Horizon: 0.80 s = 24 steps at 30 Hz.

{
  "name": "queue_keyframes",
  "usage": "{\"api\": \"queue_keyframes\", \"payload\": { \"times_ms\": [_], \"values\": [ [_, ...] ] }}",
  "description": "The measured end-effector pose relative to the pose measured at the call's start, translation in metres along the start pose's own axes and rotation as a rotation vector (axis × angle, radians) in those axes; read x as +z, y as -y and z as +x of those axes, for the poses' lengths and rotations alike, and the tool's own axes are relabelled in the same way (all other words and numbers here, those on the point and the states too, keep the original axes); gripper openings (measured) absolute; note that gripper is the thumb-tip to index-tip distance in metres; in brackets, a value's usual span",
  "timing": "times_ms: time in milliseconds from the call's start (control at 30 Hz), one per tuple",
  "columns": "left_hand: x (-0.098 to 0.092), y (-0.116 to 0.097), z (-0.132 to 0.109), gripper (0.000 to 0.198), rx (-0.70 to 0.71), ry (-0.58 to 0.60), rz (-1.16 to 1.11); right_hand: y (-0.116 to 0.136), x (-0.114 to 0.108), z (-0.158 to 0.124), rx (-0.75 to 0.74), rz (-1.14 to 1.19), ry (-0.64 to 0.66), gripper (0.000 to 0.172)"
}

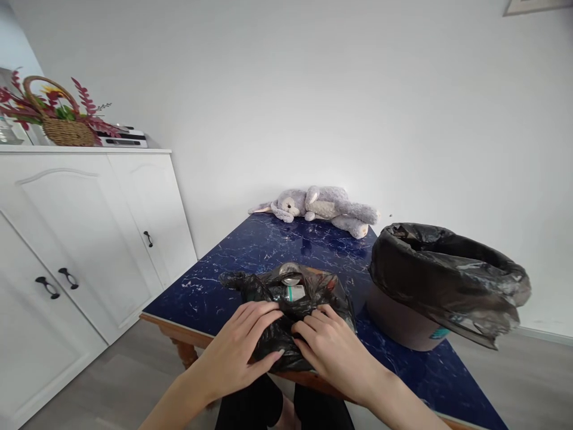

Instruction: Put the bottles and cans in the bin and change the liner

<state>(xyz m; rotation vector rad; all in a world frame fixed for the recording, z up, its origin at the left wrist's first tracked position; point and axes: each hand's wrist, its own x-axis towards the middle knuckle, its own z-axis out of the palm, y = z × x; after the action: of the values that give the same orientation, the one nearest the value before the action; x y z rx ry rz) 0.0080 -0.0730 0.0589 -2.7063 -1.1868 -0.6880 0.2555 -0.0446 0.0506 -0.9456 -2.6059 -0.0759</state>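
1 thin black plastic bag (287, 315) lies crumpled and bulging at the near edge of the blue table (210, 292), a bunched end poking toward the table's left side. A clear rounded item (290, 276) and a white-and-green piece (296, 292) show at its top.

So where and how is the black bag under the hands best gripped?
Probably grip the black bag by its loose plastic on both sides of the opening, from above: its top gapes around a white-and-teal item, and lifting one edge alone might spill it.

Blk bag (286, 338) contents (294, 293) partly hidden
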Motion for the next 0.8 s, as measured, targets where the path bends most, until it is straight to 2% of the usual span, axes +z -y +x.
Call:
{"api": "queue_keyframes", "payload": {
  "times_ms": [33,100,300,400,533,667,800],
  "values": [
    [0.002,0.003,0.001,0.055,0.013,-0.011,0.039,0.0,0.0,-0.003,0.012,0.01,0.004,0.012],
    [0.006,0.009,0.002,0.058,0.037,-0.008,0.109,0.0,0.002,-0.008,0.031,0.025,-0.006,0.014],
    [0.012,0.02,-0.01,0.026,0.017,0.009,0.174,0.001,0.007,-0.018,0.084,0.035,-0.059,0.016],
    [0.013,0.021,-0.018,0.029,-0.013,0.024,0.182,0.007,0.006,-0.024,0.088,0.04,-0.063,0.015],
    [0.016,0.022,-0.027,0.03,-0.048,-0.017,0.244,0.015,0.005,-0.031,0.078,0.06,-0.057,0.014],
    [0.016,0.015,-0.03,0.032,-0.044,-0.032,0.287,0.016,0.019,-0.037,0.071,0.058,-0.082,0.017],
    [0.009,-0.005,-0.025,0.032,-0.005,-0.028,0.158,0.015,0.041,-0.043,0.05,0.062,-0.097,0.019]
  ]
}}
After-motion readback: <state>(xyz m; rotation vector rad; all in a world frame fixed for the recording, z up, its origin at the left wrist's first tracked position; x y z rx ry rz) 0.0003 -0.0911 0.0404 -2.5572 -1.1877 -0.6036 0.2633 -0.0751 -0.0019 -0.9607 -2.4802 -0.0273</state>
